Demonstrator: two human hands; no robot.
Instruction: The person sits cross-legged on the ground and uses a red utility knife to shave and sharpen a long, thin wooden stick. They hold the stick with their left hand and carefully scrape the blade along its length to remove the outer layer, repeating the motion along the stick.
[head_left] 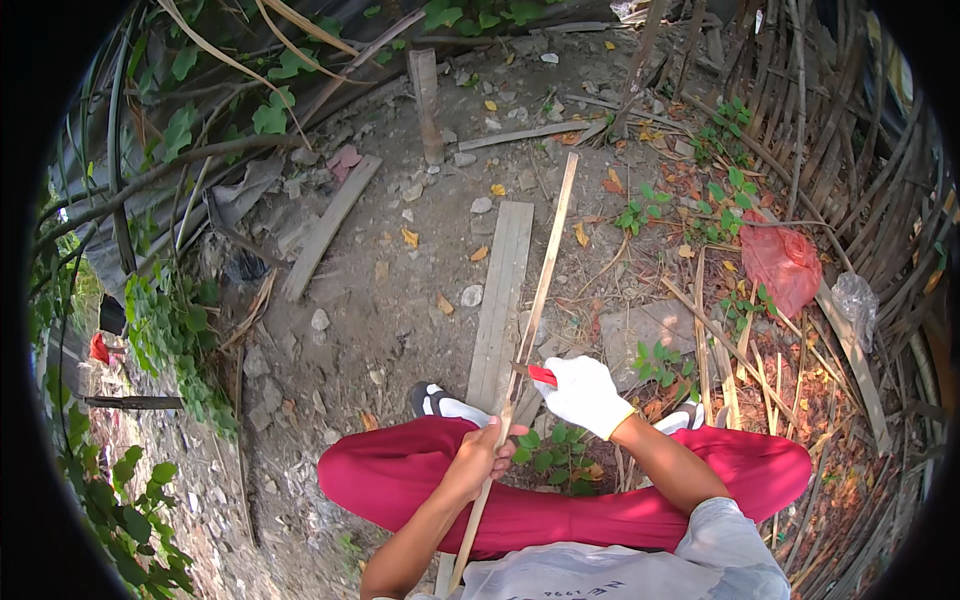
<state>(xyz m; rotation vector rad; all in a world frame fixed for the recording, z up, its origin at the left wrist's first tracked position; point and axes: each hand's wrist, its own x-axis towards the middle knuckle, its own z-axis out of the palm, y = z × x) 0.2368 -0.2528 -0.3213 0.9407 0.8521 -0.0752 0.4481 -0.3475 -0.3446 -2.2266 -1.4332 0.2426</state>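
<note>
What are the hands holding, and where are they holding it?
The left hand grips the long stick partway along, on the part nearer the body. The gloved right hand holds a knife by its red handle.

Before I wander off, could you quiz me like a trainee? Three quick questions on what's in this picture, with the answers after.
1. Which hand wears the white glove?
2. True or false: in the picture, the red plastic bag lies to the right of the long pale stick.
3. What colour is the handle of the small tool held in the gloved hand?
a) blue
b) red
c) green

Key:
1. The right hand; the left hand is bare and grips the stick.
2. True.
3. b, red.
</note>
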